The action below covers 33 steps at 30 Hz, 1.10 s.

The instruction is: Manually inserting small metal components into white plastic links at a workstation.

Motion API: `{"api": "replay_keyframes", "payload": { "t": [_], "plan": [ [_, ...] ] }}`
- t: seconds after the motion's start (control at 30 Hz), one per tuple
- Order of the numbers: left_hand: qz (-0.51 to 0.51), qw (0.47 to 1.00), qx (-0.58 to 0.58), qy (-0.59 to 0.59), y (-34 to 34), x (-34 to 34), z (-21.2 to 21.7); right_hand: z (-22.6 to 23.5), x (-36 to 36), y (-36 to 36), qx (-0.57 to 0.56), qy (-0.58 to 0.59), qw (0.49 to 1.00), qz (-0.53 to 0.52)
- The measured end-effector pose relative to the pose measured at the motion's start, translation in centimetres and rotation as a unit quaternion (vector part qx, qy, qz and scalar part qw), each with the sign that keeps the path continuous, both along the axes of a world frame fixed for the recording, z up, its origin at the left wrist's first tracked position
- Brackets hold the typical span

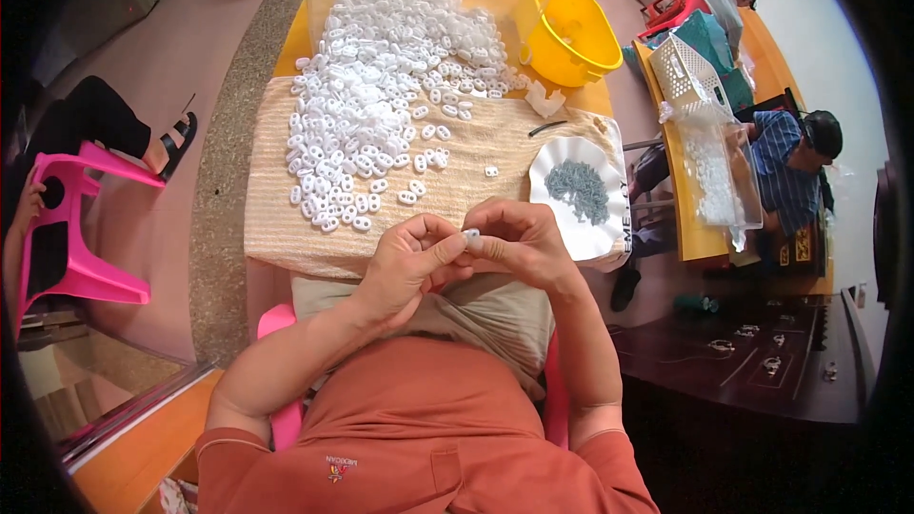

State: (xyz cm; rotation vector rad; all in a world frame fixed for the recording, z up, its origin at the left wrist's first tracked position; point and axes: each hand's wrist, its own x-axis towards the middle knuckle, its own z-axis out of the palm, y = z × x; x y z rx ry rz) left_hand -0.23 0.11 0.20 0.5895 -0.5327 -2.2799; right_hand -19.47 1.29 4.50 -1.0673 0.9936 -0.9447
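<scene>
My left hand [411, 262] and my right hand [519, 243] meet above my lap at the near edge of the table. Together they pinch one small white plastic piece [471, 234] between thumbs and fingertips. A big heap of the same white plastic pieces [381, 76] covers the far half of the beige cloth [286, 228] on the table. To the right of my hands stands a white scalloped plate [609, 228] holding a pile of small grey metal parts [578, 188].
A yellow bucket [571, 33] stands at the table's far right. A pink plastic chair [76, 228] and someone's sandalled foot are at the left. At the right, a person in a striped shirt [785, 167] sits at another table with a white basket [684, 65].
</scene>
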Motion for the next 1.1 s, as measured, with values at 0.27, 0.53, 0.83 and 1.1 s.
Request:
{"api": "replay_keyframes", "payload": {
  "t": [0.27, 0.53, 0.83, 1.1],
  "plan": [
    [0.027, 0.998, 0.011, -0.048, -0.3, 0.4, 0.0, 2.8, -7.1, -5.0, -0.027, 0.207, 0.978, -0.022],
    [0.011, 0.997, 0.012, -0.073, 0.0, 0.0, -0.2, 6.6, -15.6, -16.1, -0.312, 0.367, 0.818, -0.314],
    [0.014, 0.996, 0.02, -0.081, -0.1, 0.4, 0.3, 1.4, -6.4, -10.2, -0.194, 0.446, 0.873, -0.033],
    [-0.004, 0.993, 0.023, -0.116, 0.1, 0.2, 0.2, 0.1, -3.2, -8.0, -0.282, 0.623, 0.722, 0.105]
  ]
}}
